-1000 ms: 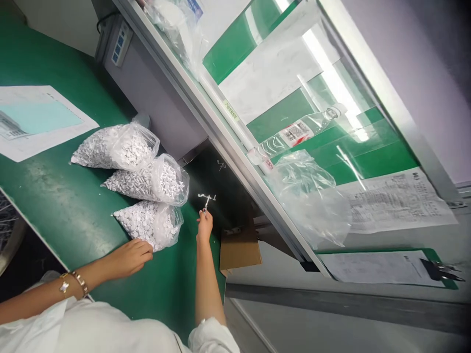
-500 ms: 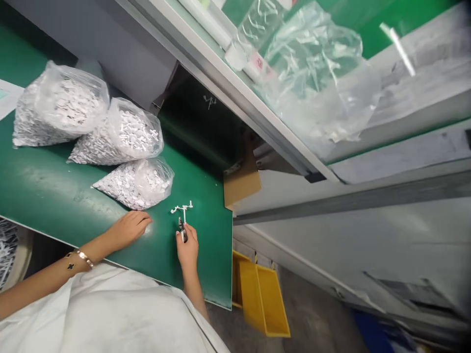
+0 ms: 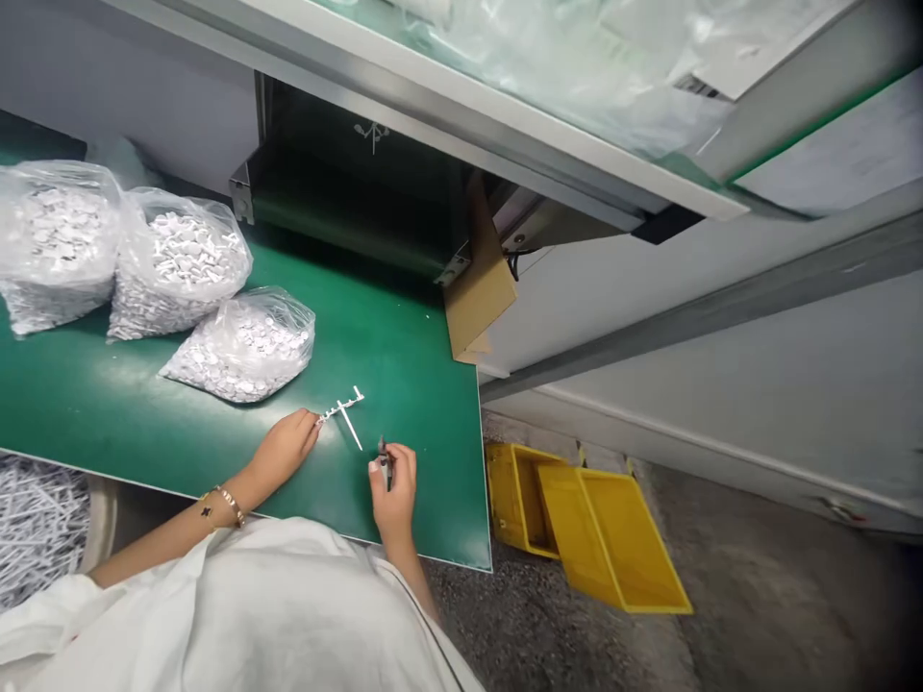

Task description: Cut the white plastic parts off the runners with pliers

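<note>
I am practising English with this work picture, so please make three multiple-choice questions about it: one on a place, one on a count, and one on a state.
1. Where are the yellow bins?
A) On the floor beside the green bench
B) On the bench
C) On the shelf

2. How many clear bags of white parts lie on the bench?
A) Two
B) Three
C) Five

3. What is the left hand doing?
A) Gripping a bag
B) Touching a white plastic piece
C) Lifting a bin

Answers:
1 A: the bins sit below and past the bench edge.
2 B: three bags lie together.
3 B: its fingertips reach the piece's end.
</note>
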Motion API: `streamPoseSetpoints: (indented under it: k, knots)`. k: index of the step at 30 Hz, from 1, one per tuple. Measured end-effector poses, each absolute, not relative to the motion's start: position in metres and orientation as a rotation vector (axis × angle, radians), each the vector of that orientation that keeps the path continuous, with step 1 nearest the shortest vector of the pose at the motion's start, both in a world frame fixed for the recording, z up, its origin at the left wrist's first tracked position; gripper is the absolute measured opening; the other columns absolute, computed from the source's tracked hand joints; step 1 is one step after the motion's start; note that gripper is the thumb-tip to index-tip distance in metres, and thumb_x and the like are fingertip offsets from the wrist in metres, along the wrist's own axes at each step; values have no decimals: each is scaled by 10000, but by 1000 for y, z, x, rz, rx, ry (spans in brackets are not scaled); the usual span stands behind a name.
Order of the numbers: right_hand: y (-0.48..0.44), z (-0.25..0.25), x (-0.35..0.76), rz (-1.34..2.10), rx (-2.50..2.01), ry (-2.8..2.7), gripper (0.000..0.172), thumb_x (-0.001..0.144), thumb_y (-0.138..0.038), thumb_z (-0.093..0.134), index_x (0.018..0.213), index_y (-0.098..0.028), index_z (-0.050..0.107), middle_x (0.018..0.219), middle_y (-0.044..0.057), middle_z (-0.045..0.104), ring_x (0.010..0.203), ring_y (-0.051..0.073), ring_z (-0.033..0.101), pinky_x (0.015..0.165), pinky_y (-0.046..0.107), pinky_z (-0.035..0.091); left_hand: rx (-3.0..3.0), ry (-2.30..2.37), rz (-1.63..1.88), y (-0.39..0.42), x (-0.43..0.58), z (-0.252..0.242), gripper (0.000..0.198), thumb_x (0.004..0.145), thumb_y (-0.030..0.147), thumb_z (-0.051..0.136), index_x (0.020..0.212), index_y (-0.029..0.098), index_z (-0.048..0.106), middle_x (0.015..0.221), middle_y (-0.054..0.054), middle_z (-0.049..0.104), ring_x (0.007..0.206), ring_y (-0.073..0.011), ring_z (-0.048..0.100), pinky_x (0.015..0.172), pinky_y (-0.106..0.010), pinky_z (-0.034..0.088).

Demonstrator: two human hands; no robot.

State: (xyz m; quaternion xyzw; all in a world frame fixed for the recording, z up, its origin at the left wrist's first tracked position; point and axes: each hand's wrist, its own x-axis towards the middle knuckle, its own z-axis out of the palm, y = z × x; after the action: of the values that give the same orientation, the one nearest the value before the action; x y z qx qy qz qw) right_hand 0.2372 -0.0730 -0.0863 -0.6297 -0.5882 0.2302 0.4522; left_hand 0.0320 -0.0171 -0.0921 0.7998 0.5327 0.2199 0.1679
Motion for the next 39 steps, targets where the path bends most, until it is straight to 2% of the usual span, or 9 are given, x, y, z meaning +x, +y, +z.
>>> streamPoseSetpoints:
  k: [6, 10, 13, 17, 21, 30, 39]
  knots:
    - [-72, -88, 269, 738, -1545, -1486, 236, 919, -353, 405, 976, -206, 582, 942, 65, 664, 918, 191, 628, 835, 326, 482, 2278, 1630, 593, -13, 36, -90, 266, 963, 273, 328, 853, 170, 548, 813, -49, 554, 750, -188, 540, 710, -311, 430]
    - [-63, -88, 275, 818, -1493, -1489, 250, 913, -380, 384, 859, -207, 556, 768, 25, 649, 725, 164, 626, 693, 273, 481, 2231, 1662, 599, -7, 44, -88, 269, 948, 283, 333, 775, 185, 514, 765, -31, 505, 701, -175, 502, 677, -297, 409]
    - [-49, -85, 269, 824, -1563, -1566, 227, 891, -375, 409, 794, -214, 536, 676, -7, 591, 624, 146, 567, 599, 242, 436, 1951, 1612, 794, -1, 54, -85, 288, 946, 317, 308, 725, 200, 452, 712, -8, 479, 672, -160, 484, 646, -281, 398]
    - [-34, -75, 253, 637, -1632, -1765, 113, 828, -313, 487, 805, -219, 547, 738, -9, 549, 643, 140, 517, 614, 241, 404, 1478, 1518, 1035, 2, 69, -87, 335, 952, 398, 281, 692, 210, 380, 629, 24, 418, 591, -136, 435, 571, -256, 373]
    - [-28, -72, 242, 518, -1684, -1858, 65, 791, -257, 525, 832, -218, 558, 807, 10, 548, 698, 155, 523, 656, 258, 398, 1355, 1493, 1096, 0, 75, -90, 348, 939, 440, 319, 681, 210, 364, 609, 33, 380, 564, -122, 387, 532, -245, 337]
    - [-28, -89, 235, 343, -1649, -1882, 164, 791, -243, 548, 941, -202, 602, 895, 44, 583, 857, 200, 525, 770, 313, 376, 1300, 1477, 1084, -1, 75, -85, 371, 937, 487, 298, 701, 211, 372, 591, 37, 354, 538, -119, 363, 515, -243, 318]
    - [-28, -91, 235, 287, -1562, -1915, 188, 790, -265, 571, 961, -198, 616, 923, 55, 609, 874, 214, 535, 795, 339, 365, 1471, 1414, 973, 1, 76, -89, 347, 944, 420, 309, 678, 209, 378, 641, 18, 384, 599, -137, 374, 562, -256, 322]
